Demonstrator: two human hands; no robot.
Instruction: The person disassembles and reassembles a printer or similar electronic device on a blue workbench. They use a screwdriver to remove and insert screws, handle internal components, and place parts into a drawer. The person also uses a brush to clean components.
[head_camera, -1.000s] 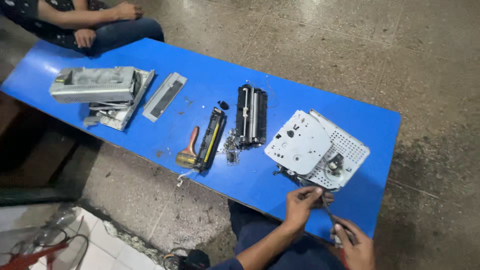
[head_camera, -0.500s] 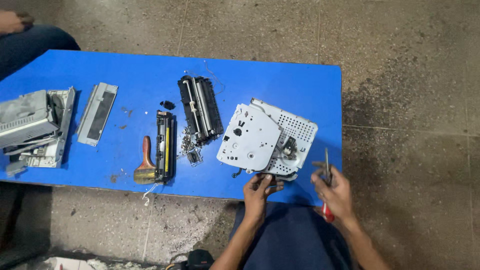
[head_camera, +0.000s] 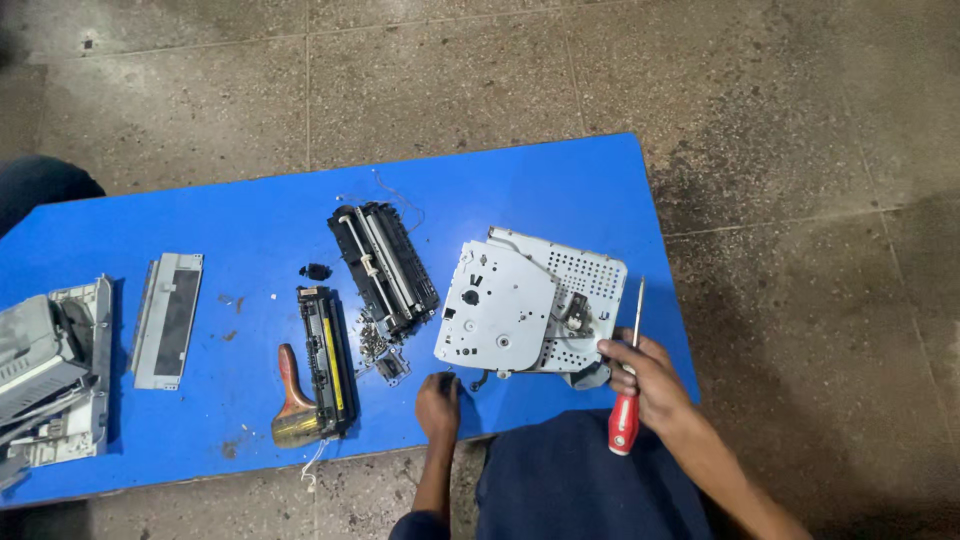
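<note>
My right hand (head_camera: 646, 380) grips a screwdriver (head_camera: 627, 405) with a red handle, shaft pointing up beside a white metal chassis (head_camera: 510, 310) lying on the blue table (head_camera: 250, 225). Its fingers touch the chassis's lower right corner. My left hand (head_camera: 438, 403) rests on the table's near edge just below the chassis, fingers curled over a small dark part (head_camera: 445, 380); whether it grips it is unclear.
A black roller unit (head_camera: 382, 268), a black and yellow bar (head_camera: 328, 360), a wooden-handled brush (head_camera: 293, 400), a grey panel (head_camera: 168, 318) and grey housing parts (head_camera: 50, 370) lie to the left. Small screws (head_camera: 372, 340) are scattered mid-table. Concrete floor surrounds the table.
The view has swung right and nearer. My right hand has lifted the screwdriver to the chassis's right corner. My left hand has dropped from the chassis to the table edge.
</note>
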